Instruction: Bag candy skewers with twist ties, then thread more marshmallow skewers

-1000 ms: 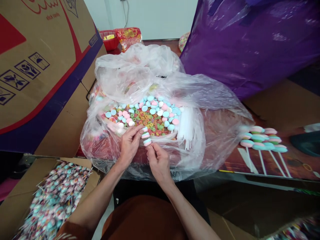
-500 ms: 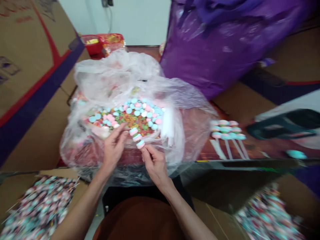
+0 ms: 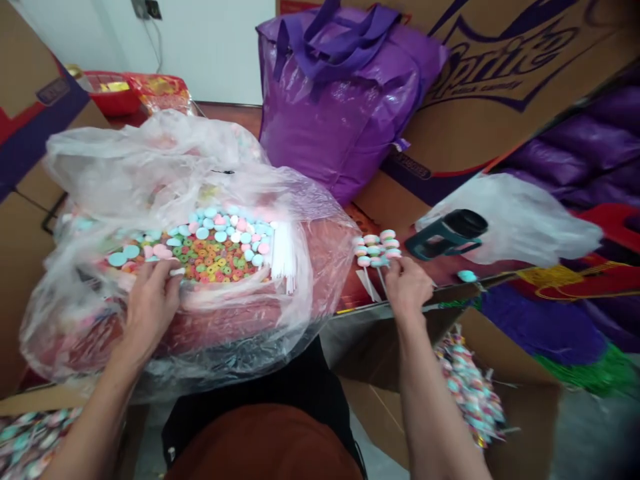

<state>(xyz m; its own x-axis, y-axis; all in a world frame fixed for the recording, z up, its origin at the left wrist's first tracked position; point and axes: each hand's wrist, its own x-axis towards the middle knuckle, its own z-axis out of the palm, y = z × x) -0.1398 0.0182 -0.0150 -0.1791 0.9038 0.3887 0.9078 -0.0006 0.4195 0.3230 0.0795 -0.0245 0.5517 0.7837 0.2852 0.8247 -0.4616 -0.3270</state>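
Observation:
My right hand (image 3: 409, 288) is at the table's front edge, its fingers closed around the lower end of a candy skewer (image 3: 389, 237) with pink, white and blue discs. Two or so similar candy skewers (image 3: 369, 250) lie just left of it, their white sticks pointing toward me. My left hand (image 3: 153, 297) is over the front of the open plastic bag, pinching a small white candy piece (image 3: 177, 271). Close by it are pastel marshmallow discs (image 3: 161, 251) and colourful ring-shaped candies (image 3: 215, 261). White sticks (image 3: 283, 257) lie in a bundle on the bag's right side.
Behind the clear plastic bag (image 3: 175, 160) stands a purple bag (image 3: 330, 113). A dark teal cup (image 3: 445, 233) lies beside a white plastic bag (image 3: 520, 217). One blue disc (image 3: 467, 275) sits near the edge. Below, cardboard boxes hold finished candy skewers (image 3: 470, 387).
My right hand has carried the candy skewer right to the others. My left hand has let go of its tip and moved left over the candies. The view has swung right.

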